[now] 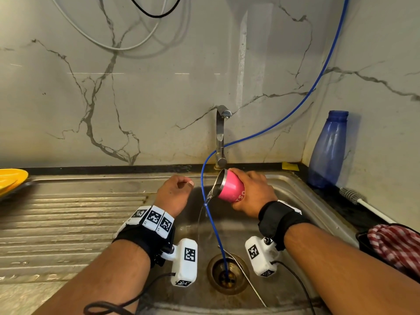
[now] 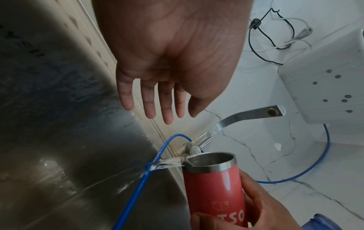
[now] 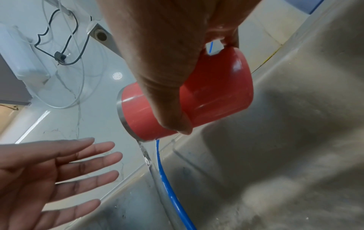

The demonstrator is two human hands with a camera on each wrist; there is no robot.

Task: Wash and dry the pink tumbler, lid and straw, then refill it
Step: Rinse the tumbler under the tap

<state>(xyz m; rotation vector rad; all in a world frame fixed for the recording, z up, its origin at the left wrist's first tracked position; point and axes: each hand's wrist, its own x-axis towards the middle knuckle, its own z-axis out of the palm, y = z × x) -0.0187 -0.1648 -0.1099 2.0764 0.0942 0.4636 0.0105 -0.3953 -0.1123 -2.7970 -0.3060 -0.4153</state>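
My right hand point(image 1: 251, 192) grips the pink tumbler point(image 1: 233, 187) around its body and tips it to the left over the sink point(image 1: 302, 208). Water pours from its steel rim point(image 2: 214, 158) into the basin. The tumbler point(image 3: 197, 99) has no lid on it. My left hand point(image 1: 175, 192) hovers just left of the stream, fingers point(image 2: 149, 101) straight and holding nothing. A thin metal straw point(image 1: 247, 280) lies on the sink floor beside the drain point(image 1: 227, 272). No lid shows in any view.
A steel tap point(image 1: 220, 135) stands behind the tumbler. A blue hose point(image 1: 216, 228) runs down into the drain. A blue bottle point(image 1: 327, 151), a bottle brush point(image 1: 354, 196) and a red checked cloth point(image 1: 395, 244) sit at the right. A yellow plate point(image 1: 11, 178) rests on the draining board at left.
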